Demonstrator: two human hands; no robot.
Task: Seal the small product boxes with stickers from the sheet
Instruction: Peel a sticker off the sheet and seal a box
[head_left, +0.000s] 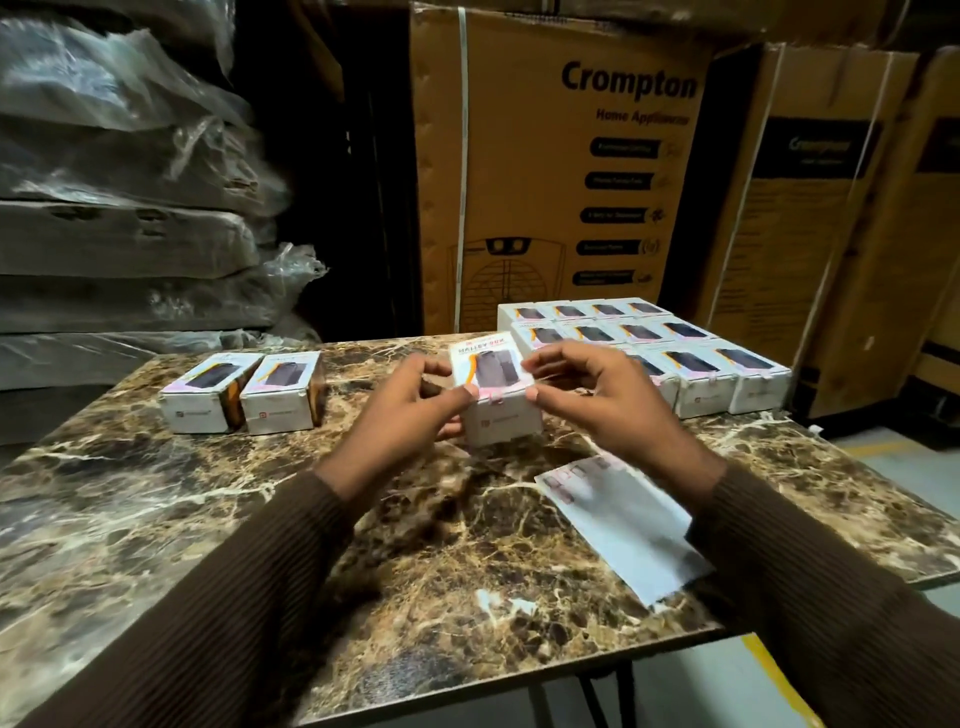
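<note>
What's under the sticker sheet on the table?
The sticker sheet lies flat on the marble table, so only tabletop shows around it. Its near right corner is hidden by the right sleeve, and anything beneath the paper is covered.

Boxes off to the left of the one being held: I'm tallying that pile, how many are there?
2. One box sits nearest the table's left edge; the second box lies right beside it. None appear hidden behind them.

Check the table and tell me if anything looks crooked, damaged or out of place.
Nothing is damaged or spilled. The white sticker sheet lies askew, one corner overhanging the marble-patterned table edge. The two white boxes at far left sit slightly angled, unlike the neat rows at right.
</note>
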